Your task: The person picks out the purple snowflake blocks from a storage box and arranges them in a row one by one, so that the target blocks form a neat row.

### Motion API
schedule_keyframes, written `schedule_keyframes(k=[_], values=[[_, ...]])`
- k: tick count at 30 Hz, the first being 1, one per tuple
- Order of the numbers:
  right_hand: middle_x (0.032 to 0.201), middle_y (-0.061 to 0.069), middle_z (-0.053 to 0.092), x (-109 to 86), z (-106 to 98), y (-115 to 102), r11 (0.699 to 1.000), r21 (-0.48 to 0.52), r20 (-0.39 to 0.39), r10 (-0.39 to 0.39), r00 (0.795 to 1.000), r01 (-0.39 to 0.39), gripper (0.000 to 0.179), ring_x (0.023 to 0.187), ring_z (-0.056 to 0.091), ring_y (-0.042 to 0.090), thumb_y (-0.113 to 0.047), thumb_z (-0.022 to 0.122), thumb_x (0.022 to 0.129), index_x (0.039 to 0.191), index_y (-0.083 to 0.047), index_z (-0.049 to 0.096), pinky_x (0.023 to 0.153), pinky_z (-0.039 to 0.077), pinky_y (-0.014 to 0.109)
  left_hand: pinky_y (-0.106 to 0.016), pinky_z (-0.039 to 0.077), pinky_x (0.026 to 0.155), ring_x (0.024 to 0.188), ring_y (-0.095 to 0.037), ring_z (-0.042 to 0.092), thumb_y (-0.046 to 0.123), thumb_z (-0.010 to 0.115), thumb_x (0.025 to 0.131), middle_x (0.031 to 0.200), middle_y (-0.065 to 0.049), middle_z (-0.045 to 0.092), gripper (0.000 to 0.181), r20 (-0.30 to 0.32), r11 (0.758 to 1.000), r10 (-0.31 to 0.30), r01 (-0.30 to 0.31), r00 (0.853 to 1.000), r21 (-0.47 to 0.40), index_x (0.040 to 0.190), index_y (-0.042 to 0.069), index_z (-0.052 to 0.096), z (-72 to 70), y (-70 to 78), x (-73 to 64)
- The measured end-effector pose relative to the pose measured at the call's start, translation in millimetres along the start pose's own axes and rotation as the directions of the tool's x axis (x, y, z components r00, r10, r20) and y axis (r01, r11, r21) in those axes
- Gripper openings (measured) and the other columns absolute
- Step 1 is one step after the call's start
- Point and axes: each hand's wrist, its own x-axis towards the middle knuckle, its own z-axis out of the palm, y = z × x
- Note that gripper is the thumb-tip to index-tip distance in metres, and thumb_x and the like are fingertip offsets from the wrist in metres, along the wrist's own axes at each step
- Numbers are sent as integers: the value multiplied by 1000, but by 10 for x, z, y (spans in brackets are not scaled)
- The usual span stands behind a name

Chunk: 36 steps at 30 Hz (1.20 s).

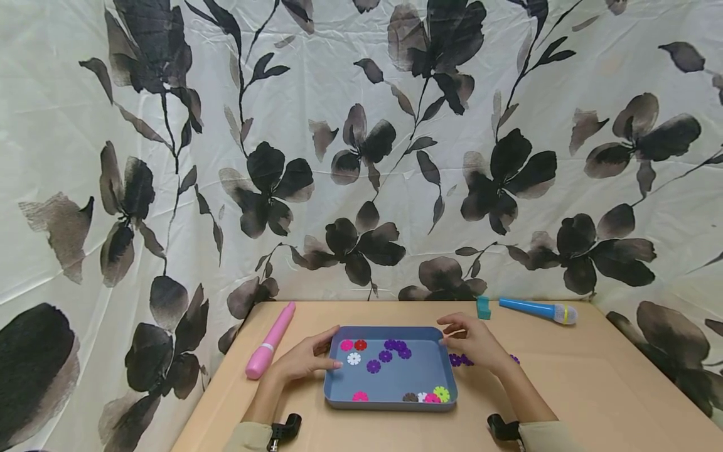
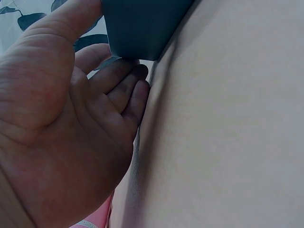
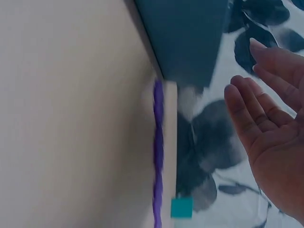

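A shallow blue-grey tray point(image 1: 418, 376) carries small flower-shaped pieces: several purple ones point(image 1: 386, 356) near its middle, pink, red and white ones at the upper left, a pink one at the lower left. Brown, white, pink and lime green point(image 1: 441, 393) pieces gather in its lower right corner. My left hand point(image 1: 305, 358) grips the tray's left side, thumb over the rim and fingers outside. At the upper right corner is my right hand point(image 1: 474, 342), its fingers loosely bent; in the right wrist view this hand point(image 3: 270, 114) is apart from the tray wall point(image 3: 185, 42).
Purple flower pieces point(image 1: 461, 360) lie on the table point(image 1: 599, 376) right of the tray, partly behind my right hand. A pink microphone-shaped toy point(image 1: 271, 342) lies at the left. By the back edge are a small teal object point(image 1: 483, 307) and a blue toy microphone point(image 1: 536, 309).
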Motion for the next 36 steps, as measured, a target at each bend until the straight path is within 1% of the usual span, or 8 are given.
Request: schedule_keyframes(k=[4, 7, 10, 16, 25, 31, 34, 36], values=[[129, 19, 67, 76, 178, -86, 1000, 7, 50, 8, 999, -9, 35, 117, 66, 38, -7, 78, 92, 126, -11, 71, 100, 59, 48, -52, 24, 128, 156, -40, 29, 27, 82, 91, 171, -16, 28, 96, 0, 1000, 0, 0, 1000, 2, 165, 6, 25, 5, 4, 3], [130, 19, 68, 128, 290, -132, 1000, 3, 78, 11, 997, -12, 35, 118, 66, 37, -6, 78, 92, 126, -11, 72, 103, 57, 53, -53, 24, 127, 156, -41, 29, 26, 82, 91, 170, -17, 28, 96, 2, 1000, 4, -4, 1000, -2, 165, 4, 24, 9, 2, 8], [130, 21, 68, 183, 385, -161, 1000, -17, 96, 12, 995, -11, 35, 118, 66, 37, -5, 77, 93, 127, -7, 71, 103, 56, 55, -53, 24, 127, 156, -41, 30, 26, 82, 91, 170, -17, 28, 96, 1, 1000, 2, -2, 1000, -7, 165, 5, 25, 11, -4, 10], [123, 22, 71, 270, 563, -220, 998, -60, 85, 18, 996, -13, 35, 108, 68, 31, -2, 77, 91, 125, 2, 71, 97, 59, 53, -54, 24, 128, 156, -41, 29, 26, 82, 91, 170, -19, 28, 95, 3, 1000, 2, -2, 1000, -23, 165, 7, 26, 10, -2, 8], [109, 13, 73, 253, 714, -256, 993, -122, 132, 14, 991, 3, 25, 95, 68, 20, -3, 79, 90, 115, -2, 75, 79, 61, 35, -54, 23, 128, 156, -41, 29, 26, 82, 91, 170, -18, 29, 96, 3, 1000, 5, -5, 1000, -14, 165, 5, 25, 8, -13, 21], [105, 9, 74, 235, 771, -262, 984, -176, 149, 5, 989, 22, 22, 95, 68, 21, -5, 79, 90, 112, -4, 75, 83, 62, 40, -54, 23, 128, 156, -41, 28, 26, 82, 91, 170, -18, 28, 96, 7, 1000, 4, -4, 1000, -23, 165, 5, 25, 10, -16, 22], [103, 6, 74, 236, 810, -251, 976, -217, 124, 15, 992, 12, 21, 93, 68, 20, -7, 80, 90, 111, -5, 76, 85, 63, 43, -53, 23, 127, 156, -41, 28, 25, 82, 91, 170, -17, 28, 96, 10, 1000, 5, -5, 1000, -23, 165, 6, 25, 9, -19, 26], [100, 3, 74, 242, 842, -246, 966, -257, 93, 22, 995, 3, 20, 90, 66, 17, -9, 81, 89, 109, -7, 76, 83, 62, 40, -53, 24, 127, 156, -40, 29, 26, 82, 91, 170, -17, 28, 96, 9, 1000, 8, -8, 1000, -15, 165, 5, 25, 7, -23, 28]])
